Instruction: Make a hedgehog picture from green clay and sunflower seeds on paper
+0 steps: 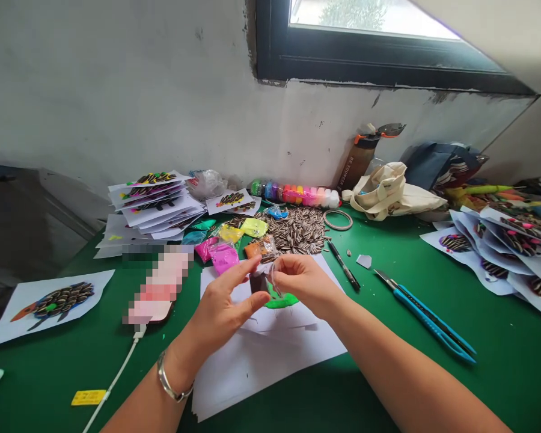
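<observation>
My right hand (pixel 304 287) fingers closed on clear scrap (pixel 274 280) above green clay (pixel 280 300); left hand (pixel 220 316) fingers open alongside. Both over paper sheet (pixel 261 376), seemingly sparing worktop (pixel 500 391); seed pile (pixel 293 231) at 12 o'clock.

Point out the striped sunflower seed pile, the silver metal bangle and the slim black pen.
Striped sunflower seed pile (pixel 293 231), head view, pile's middle.
Silver metal bangle (pixel 168 382), head view, band's front.
Slim black pen (pixel 344 266), head view, mid-barrel.

Black-and-white striped sunflower seeds (pixel 293 231) beside green cutting mat (pixel 451 397)
</observation>
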